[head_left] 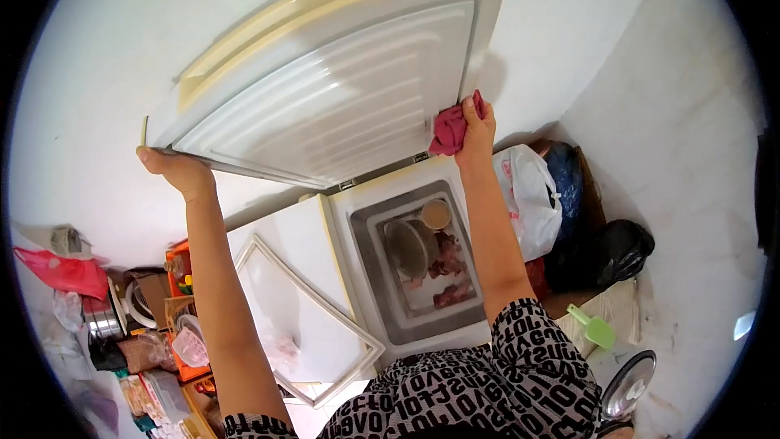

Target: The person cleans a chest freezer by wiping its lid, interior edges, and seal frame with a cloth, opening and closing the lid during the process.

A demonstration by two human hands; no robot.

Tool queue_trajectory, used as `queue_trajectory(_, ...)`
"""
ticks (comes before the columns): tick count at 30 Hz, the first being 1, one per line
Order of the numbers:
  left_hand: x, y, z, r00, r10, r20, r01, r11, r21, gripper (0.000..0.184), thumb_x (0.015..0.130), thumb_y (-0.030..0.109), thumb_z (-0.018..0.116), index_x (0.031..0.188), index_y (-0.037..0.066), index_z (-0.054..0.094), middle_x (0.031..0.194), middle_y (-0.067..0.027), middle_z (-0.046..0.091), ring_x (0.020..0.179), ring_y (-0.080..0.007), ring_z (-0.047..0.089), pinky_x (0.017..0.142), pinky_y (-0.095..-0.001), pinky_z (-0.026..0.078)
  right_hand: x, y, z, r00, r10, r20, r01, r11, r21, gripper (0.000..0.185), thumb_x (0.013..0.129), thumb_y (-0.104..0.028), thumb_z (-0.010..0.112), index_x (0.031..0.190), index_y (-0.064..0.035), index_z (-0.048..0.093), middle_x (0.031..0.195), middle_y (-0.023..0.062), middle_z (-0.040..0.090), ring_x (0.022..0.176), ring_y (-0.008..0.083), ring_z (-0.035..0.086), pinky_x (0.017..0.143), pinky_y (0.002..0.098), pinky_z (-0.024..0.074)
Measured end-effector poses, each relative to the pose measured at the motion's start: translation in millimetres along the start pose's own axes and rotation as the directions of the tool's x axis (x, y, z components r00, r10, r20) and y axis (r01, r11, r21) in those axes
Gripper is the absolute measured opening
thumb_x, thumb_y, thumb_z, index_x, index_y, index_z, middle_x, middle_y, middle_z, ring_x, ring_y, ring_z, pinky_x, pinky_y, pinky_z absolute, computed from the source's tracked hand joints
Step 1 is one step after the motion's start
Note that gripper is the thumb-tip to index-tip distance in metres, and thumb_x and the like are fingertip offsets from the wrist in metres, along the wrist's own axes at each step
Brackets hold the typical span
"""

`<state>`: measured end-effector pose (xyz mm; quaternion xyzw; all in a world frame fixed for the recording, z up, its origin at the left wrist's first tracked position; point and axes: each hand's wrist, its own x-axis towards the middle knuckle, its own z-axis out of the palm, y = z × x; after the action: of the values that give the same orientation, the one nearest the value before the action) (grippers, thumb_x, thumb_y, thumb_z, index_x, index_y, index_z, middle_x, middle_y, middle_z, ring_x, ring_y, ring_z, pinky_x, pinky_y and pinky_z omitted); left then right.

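The raised lid (325,89) of a chest freezer (382,333) stands tilted up against the wall. My left hand (179,171) grips the lid's lower left corner, where a thin strip sticks up. At the lid's right edge, my right hand (478,126) is closed on a crumpled dark pink cloth (448,130) pressed to the lid. Below, the open compartment holds a round grey container (408,249), a round tan-topped tub (436,214) and reddish pieces (452,293). A loose pale gasket frame (341,327) lies on the white surface left of the opening.
White (530,207) and black (609,256) plastic bags stand right of the freezer. A green scoop (595,329) and a metal lid (630,384) are at lower right. Crowded shelves with a pink basket (190,347) and a red bag (65,274) fill the left.
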<state>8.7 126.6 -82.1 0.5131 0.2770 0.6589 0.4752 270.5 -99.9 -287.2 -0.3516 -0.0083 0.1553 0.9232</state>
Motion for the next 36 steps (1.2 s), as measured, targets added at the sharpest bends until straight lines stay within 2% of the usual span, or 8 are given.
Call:
queue_trajectory(15, 12, -7, -5, 0.996, 0.034, -0.077, -0.036, 0.999, -0.028, 0.063, 0.090, 0.054, 0.026, 0.120, 0.002, 0.045, 0.120, -0.0145, 0.049, 0.111, -0.0272, 0.047, 0.098, -0.0393, 0.037, 1, 28, -15, 0.993, -0.112, -0.030, 0.108, 0.985, -0.133, 0.023, 0.087, -0.015, 0.065, 0.102, -0.0027, 0.053, 0.086, 0.0020, 0.056, 0.075, 0.0115, 0.054, 0.066, 0.0274, 0.0481)
queue_trajectory(18, 8, -13, -12, 0.999, 0.019, 0.050, -0.017, 0.999, -0.039, 0.062, 0.090, 0.054, 0.025, 0.119, 0.003, 0.045, 0.117, -0.0145, 0.051, 0.111, -0.0270, 0.047, 0.097, -0.0393, 0.037, -1, 17, -1, 0.987, -0.128, -0.101, 0.113, 0.983, -0.148, 0.018, 0.089, -0.014, 0.061, 0.101, -0.0018, 0.053, 0.086, 0.0019, 0.055, 0.074, 0.0104, 0.052, 0.065, 0.0259, 0.0463)
queue_trajectory(21, 10, -12, -9, 1.000, -0.009, 0.027, 0.010, 0.999, -0.042, 0.063, 0.090, 0.054, 0.024, 0.121, 0.002, 0.044, 0.116, -0.0149, 0.052, 0.111, -0.0276, 0.047, 0.098, -0.0391, 0.037, 0, -10, 25, 0.946, -0.316, 0.077, 0.325, 0.907, -0.270, 0.015, 0.088, -0.011, 0.061, 0.097, -0.0020, 0.053, 0.083, 0.0004, 0.053, 0.074, 0.0086, 0.047, 0.068, 0.0245, 0.0422)
queue_trajectory(26, 14, -18, -12, 0.999, -0.033, -0.002, 0.033, 0.999, -0.011, 0.067, 0.092, 0.054, 0.021, 0.128, 0.001, 0.041, 0.125, -0.0153, 0.046, 0.116, -0.0282, 0.044, 0.101, -0.0386, 0.034, 6, 19, -14, 0.964, -0.259, 0.063, 0.265, 0.916, -0.301, 0.014, 0.087, -0.010, 0.061, 0.096, -0.0016, 0.053, 0.083, 0.0008, 0.054, 0.075, 0.0087, 0.049, 0.071, 0.0238, 0.0429)
queue_trajectory(28, 12, -17, -12, 0.999, -0.039, 0.021, 0.039, 0.999, -0.019, 0.067, 0.093, 0.054, 0.020, 0.129, 0.001, 0.040, 0.127, -0.0153, 0.045, 0.117, -0.0282, 0.043, 0.101, -0.0385, 0.034, 4, 24, -22, 0.998, -0.054, -0.018, 0.048, 0.966, -0.256, 0.016, 0.087, -0.010, 0.061, 0.097, -0.0009, 0.053, 0.086, 0.0016, 0.054, 0.078, 0.0099, 0.050, 0.074, 0.0244, 0.0431)
queue_trajectory(30, 13, -22, -14, 0.998, -0.052, 0.036, 0.052, 0.999, -0.012, 0.068, 0.093, 0.054, 0.019, 0.130, 0.001, 0.039, 0.128, -0.0153, 0.044, 0.118, -0.0281, 0.042, 0.102, -0.0383, 0.033, 2, 19, -8, 0.995, -0.097, -0.022, 0.087, 0.951, -0.296, 0.017, 0.087, -0.011, 0.062, 0.098, -0.0008, 0.054, 0.087, 0.0013, 0.055, 0.080, 0.0104, 0.050, 0.076, 0.0247, 0.0432)
queue_trajectory(34, 9, -16, -11, 0.999, -0.027, 0.043, 0.029, 0.998, -0.058, 0.067, 0.093, 0.054, 0.021, 0.129, 0.000, 0.039, 0.128, -0.0150, 0.044, 0.118, -0.0270, 0.041, 0.102, -0.0370, 0.032, -28, -57, 94, 0.707, -0.674, 0.214, 0.705, 0.650, -0.282, 0.033, 0.089, -0.016, 0.059, 0.115, 0.0021, 0.052, 0.107, 0.0085, 0.053, 0.097, 0.0164, 0.049, 0.089, 0.0311, 0.0387)
queue_trajectory(36, 9, -15, -13, 0.999, -0.018, 0.051, 0.022, 0.996, -0.087, 0.065, 0.093, 0.053, 0.021, 0.126, 0.000, 0.040, 0.127, -0.0141, 0.044, 0.117, -0.0259, 0.041, 0.102, -0.0359, 0.031, -37, -86, 119, 0.366, -0.823, 0.434, 0.901, 0.198, -0.385, 0.040, 0.088, -0.017, 0.057, 0.122, 0.0044, 0.050, 0.115, 0.0150, 0.048, 0.105, 0.0242, 0.046, 0.094, 0.0333, 0.0345)
